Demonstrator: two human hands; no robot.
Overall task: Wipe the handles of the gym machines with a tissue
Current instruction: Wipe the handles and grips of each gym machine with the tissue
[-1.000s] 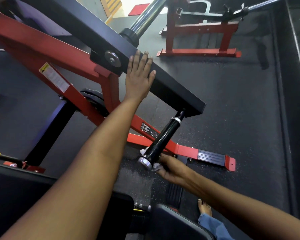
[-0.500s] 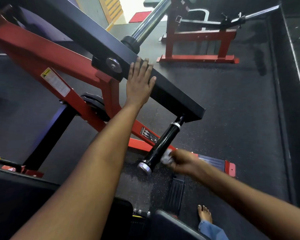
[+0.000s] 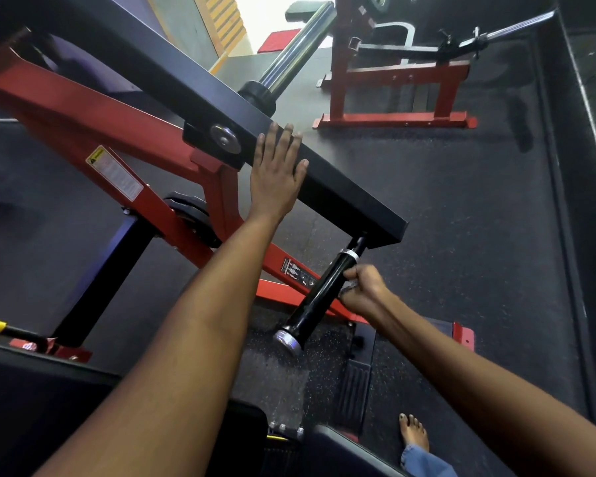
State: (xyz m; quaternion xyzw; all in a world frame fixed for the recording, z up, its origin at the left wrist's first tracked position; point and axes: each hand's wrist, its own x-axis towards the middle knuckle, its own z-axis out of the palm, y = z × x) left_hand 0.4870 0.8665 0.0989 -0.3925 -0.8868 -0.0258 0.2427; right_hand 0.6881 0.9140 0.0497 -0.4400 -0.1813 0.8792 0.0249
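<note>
Near the upper collar of the black handle [image 3: 319,299], the right hand [image 3: 362,290] (fingers pinching the tissue [image 3: 347,286] against the grip) has travelled up from the capped end, indicating one full-length pass, while the flat left hand [image 3: 276,177] braces the lever arm [image 3: 341,191].

Hidden and cut-off parts

The tissue [image 3: 347,286] is mostly buried in the right hand [image 3: 362,290], only a pale scrap showing; the warning label [image 3: 115,173] print is too small to read; the black lever arm [image 3: 341,187] runs past the frame's edge at 10 o'clock.
</note>
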